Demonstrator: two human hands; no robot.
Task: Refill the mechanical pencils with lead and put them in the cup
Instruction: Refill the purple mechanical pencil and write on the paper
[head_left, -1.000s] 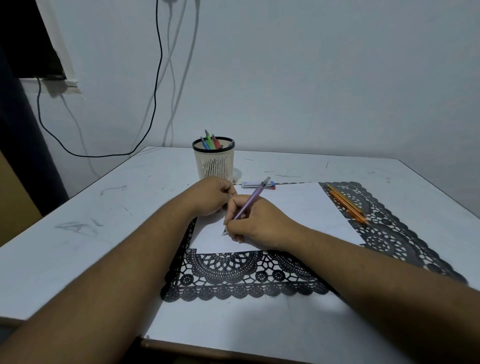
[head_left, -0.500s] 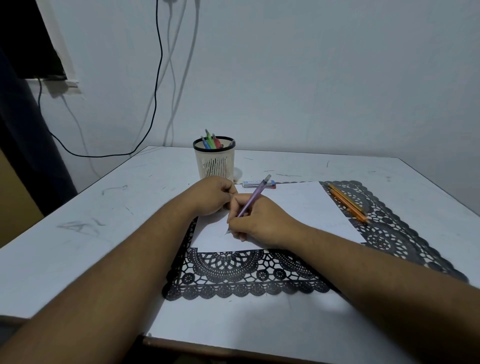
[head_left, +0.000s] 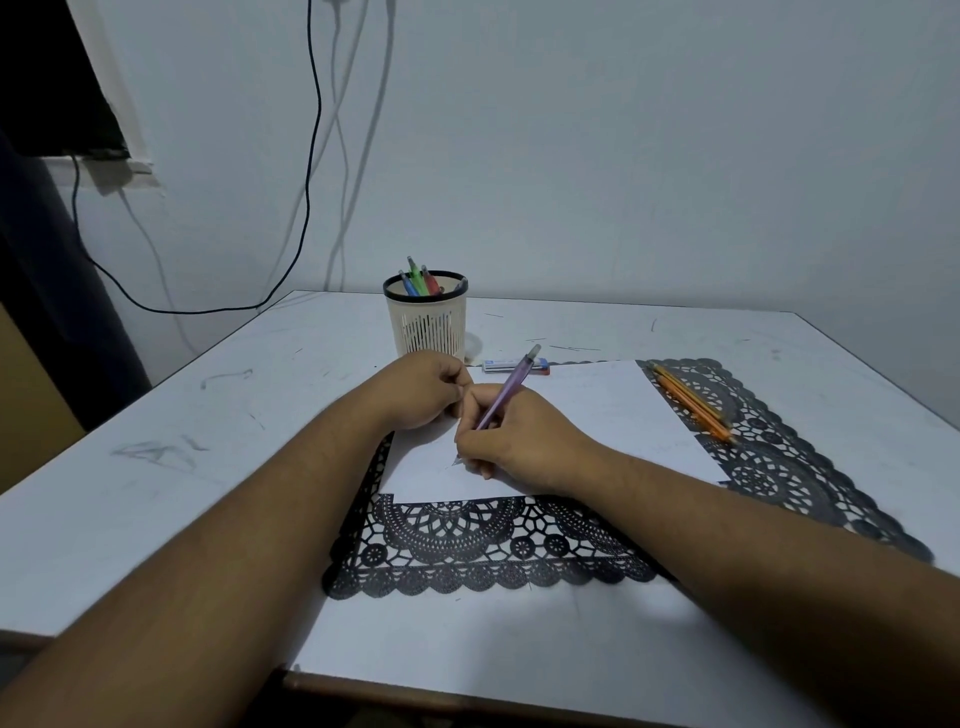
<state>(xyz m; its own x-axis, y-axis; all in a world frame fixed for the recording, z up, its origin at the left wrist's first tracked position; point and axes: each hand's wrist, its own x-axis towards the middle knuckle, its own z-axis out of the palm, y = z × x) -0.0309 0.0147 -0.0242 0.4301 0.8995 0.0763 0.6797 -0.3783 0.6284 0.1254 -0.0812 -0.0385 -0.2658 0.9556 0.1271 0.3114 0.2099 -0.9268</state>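
My right hand (head_left: 511, 444) grips the purple mechanical pencil (head_left: 506, 388) in a writing hold, its tip down on the white paper (head_left: 597, 415), its cap end tilted up and away from me. My left hand (head_left: 423, 387) rests on the paper's left edge, just beside the right, fingers curled; I cannot tell if it holds anything. The cup (head_left: 427, 316) stands on the counter (head_left: 156, 441) beyond my hands, with green, blue and red pencils inside. A lead case (head_left: 514, 366) lies near it. Two orange pencils (head_left: 693, 402) lie on the black lace mat (head_left: 483, 551), right of the paper.
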